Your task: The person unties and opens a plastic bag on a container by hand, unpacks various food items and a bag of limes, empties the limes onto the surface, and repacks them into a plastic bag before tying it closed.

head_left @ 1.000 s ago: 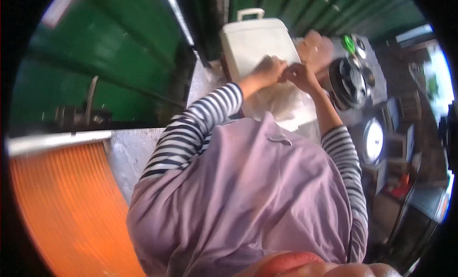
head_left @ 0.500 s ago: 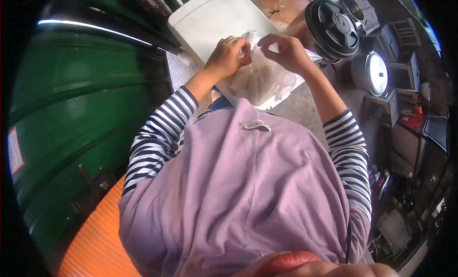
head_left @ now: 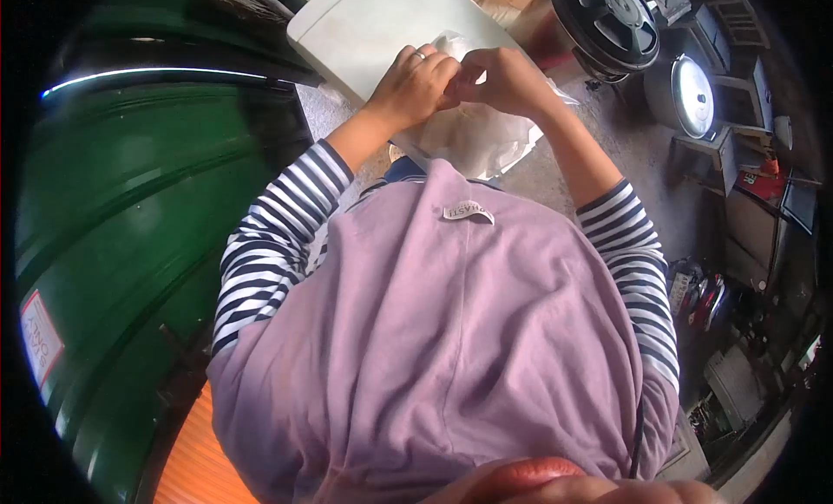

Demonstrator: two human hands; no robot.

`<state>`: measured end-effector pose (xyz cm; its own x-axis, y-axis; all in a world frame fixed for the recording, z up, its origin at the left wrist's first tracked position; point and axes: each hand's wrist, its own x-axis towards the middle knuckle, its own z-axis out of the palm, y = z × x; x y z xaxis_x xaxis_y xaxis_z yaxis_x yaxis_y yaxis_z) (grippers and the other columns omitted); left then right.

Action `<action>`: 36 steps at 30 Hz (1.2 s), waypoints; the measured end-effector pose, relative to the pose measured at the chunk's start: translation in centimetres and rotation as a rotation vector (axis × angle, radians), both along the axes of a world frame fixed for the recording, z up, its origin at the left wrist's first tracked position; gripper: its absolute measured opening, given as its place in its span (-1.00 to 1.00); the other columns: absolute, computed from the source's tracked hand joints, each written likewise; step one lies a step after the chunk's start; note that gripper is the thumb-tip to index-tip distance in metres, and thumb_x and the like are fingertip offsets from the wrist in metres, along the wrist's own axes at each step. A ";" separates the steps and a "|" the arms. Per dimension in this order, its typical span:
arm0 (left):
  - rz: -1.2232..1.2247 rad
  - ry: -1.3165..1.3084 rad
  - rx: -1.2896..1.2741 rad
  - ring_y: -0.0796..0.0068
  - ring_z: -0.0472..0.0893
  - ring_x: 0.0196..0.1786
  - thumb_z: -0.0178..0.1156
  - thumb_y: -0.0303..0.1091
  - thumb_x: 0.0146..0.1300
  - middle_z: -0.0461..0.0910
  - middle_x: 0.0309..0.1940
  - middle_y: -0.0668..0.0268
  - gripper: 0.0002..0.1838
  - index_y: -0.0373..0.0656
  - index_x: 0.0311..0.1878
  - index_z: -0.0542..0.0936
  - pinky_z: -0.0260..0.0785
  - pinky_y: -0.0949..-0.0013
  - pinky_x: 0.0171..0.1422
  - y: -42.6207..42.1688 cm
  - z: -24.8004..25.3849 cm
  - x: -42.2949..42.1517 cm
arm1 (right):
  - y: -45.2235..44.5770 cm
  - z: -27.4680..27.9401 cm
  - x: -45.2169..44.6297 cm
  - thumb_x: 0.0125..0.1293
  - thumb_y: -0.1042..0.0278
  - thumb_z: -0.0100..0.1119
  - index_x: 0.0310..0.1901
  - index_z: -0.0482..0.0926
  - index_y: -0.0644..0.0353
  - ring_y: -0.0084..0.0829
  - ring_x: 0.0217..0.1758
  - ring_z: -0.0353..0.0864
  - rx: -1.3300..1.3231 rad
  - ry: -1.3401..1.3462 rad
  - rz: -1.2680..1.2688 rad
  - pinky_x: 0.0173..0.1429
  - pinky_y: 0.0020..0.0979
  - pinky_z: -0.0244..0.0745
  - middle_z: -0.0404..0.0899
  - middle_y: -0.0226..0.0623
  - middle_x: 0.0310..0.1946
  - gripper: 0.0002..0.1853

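A thin, whitish plastic bag (head_left: 475, 138) rests near my body on a white table (head_left: 369, 31), its top bunched up between my hands. My left hand (head_left: 413, 86), with a ring on one finger, is closed on the gathered top from the left. From the right, my right hand (head_left: 506, 81) pinches the same part, the fingertips of both hands meeting. A tuft of the bag pokes up beyond the fingers. What lies inside the bag shows only as a pale shape.
Right of the table stands a round black item with a spoked top (head_left: 612, 27). Farther right are a metal pot with a shiny lid (head_left: 691, 96) and several boxes or stools. A green corrugated wall (head_left: 130, 192) rises at left, above an orange ribbed surface (head_left: 204, 456).
My hands were apart, each pinching the bag's top; now they have come together over it. The bag's neck is more tightly gathered. The whole view has shifted slightly.
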<state>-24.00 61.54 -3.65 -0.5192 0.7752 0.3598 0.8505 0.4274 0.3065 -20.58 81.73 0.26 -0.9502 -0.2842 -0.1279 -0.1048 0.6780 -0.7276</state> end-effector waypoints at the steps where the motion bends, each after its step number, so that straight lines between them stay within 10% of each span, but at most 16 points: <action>1: -0.020 0.018 0.031 0.30 0.56 -0.06 0.43 -0.18 -0.02 0.58 -0.22 0.36 -0.58 -0.05 -0.12 0.51 0.32 0.21 0.05 0.0 -0.1 -0.1 | 0.2 0.1 -0.3 0.09 0.26 0.41 -0.27 0.71 0.23 -0.34 -0.35 0.68 -0.023 -0.019 0.033 -0.19 -0.34 0.53 0.72 -0.22 -0.40 -0.76; 29: 0.076 -0.158 0.241 0.32 0.55 -0.12 0.34 -0.13 0.14 0.58 -0.28 0.45 -0.68 0.00 -0.12 0.49 0.23 0.22 0.00 -0.3 -2.2 0.1 | -1.3 -2.2 0.8 0.14 0.26 0.38 -0.28 0.67 0.27 -0.63 -0.44 0.50 -0.240 -0.014 -0.147 -0.31 -0.49 0.42 0.63 -0.39 -0.49 -0.76; 36: 0.004 -0.026 0.081 0.40 0.57 -0.12 0.38 -0.13 0.06 0.61 -0.31 0.57 -0.74 0.06 -0.24 0.55 0.22 0.25 -0.02 -0.5 0.8 -0.9 | -1.0 -2.8 1.7 0.14 0.15 0.34 -0.29 0.71 0.29 -0.39 -0.37 0.66 -0.263 -0.046 -0.272 -0.20 -0.36 0.54 0.70 -0.15 -0.44 -0.69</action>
<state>-24.93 61.08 -2.87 -0.5319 0.7420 0.4080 0.8404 0.4033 0.3621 -18.84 80.69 -2.52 -0.9904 -0.0514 -0.1280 0.0896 0.4661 -0.8802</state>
